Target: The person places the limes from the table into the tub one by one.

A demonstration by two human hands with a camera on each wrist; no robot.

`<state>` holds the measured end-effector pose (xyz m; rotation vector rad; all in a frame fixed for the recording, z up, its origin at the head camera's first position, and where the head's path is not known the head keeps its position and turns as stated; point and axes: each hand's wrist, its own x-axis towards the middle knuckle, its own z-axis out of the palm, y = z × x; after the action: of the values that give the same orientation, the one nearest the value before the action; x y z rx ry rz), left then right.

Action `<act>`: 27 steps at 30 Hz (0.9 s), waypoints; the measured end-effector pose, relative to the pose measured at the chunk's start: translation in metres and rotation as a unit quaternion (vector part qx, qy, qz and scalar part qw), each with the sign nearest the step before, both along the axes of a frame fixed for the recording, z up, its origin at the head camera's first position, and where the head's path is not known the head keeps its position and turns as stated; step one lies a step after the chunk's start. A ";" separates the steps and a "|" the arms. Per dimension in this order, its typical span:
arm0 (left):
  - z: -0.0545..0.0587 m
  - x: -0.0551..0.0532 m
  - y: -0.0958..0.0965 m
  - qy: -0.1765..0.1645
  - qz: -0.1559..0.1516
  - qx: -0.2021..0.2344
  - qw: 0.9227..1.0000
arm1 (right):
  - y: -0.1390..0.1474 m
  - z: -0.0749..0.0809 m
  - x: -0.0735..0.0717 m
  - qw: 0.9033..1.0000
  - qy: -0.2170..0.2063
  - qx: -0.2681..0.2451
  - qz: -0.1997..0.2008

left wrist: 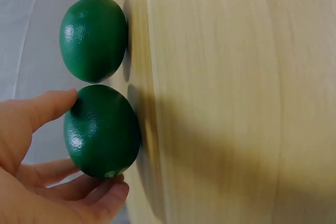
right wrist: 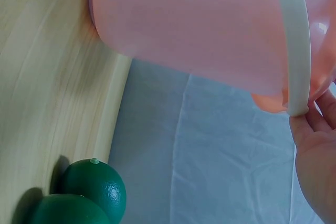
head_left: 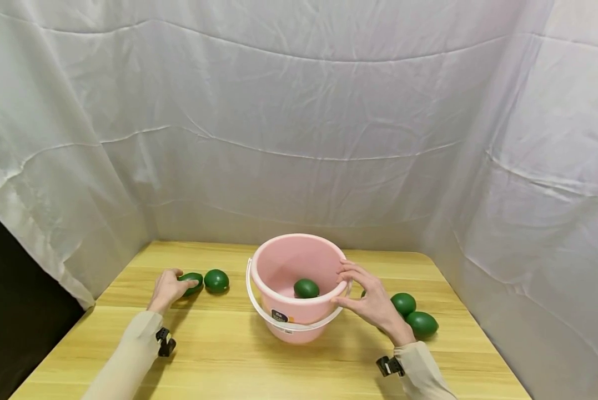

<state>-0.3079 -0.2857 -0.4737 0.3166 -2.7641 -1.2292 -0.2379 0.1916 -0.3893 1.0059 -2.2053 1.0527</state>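
Observation:
In the head view my left hand (head_left: pixel 169 289) holds a green lime (left wrist: pixel 102 132) between thumb and fingers at the table's left side. A second lime (head_left: pixel 216 281) lies right beside it on the wood. A pink bucket (head_left: pixel 299 315) stands upright at the middle, and one lime (head_left: pixel 306 288) rests on its bottom inside. My right hand (head_left: pixel 371 303) grips the bucket's right rim, the thumb outside and the other fingers over the edge. The white handle (head_left: pixel 291 326) hangs down across the bucket's front.
To the right of the bucket several limes lie on the wooden table (head_left: pixel 219 361), among them one lime (head_left: pixel 421 324) nearest the right edge, partly behind my right wrist. Pale curtains (head_left: pixel 289 111) close off the back and sides.

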 end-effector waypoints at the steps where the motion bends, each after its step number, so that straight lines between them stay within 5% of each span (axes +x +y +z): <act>1: -0.002 0.000 0.000 0.000 -0.001 0.007 1.000 | 0.000 0.000 0.000 1.000 -0.003 0.000 0.000; 11: -0.004 0.002 -0.001 0.002 -0.007 0.054 0.999 | 0.000 0.000 -0.001 1.000 -0.010 0.002 -0.003; 20: 0.007 0.002 0.002 0.037 0.040 0.097 0.994 | 0.000 0.001 0.000 1.000 -0.013 -0.002 -0.005; 27: 0.016 -0.002 0.009 0.085 0.036 0.221 0.971 | -0.001 0.000 0.000 1.000 -0.013 -0.005 -0.004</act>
<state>-0.3094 -0.2764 -0.4574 0.3229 -2.2945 -1.7537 -0.2376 0.1903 -0.3894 0.9841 -2.2208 1.0794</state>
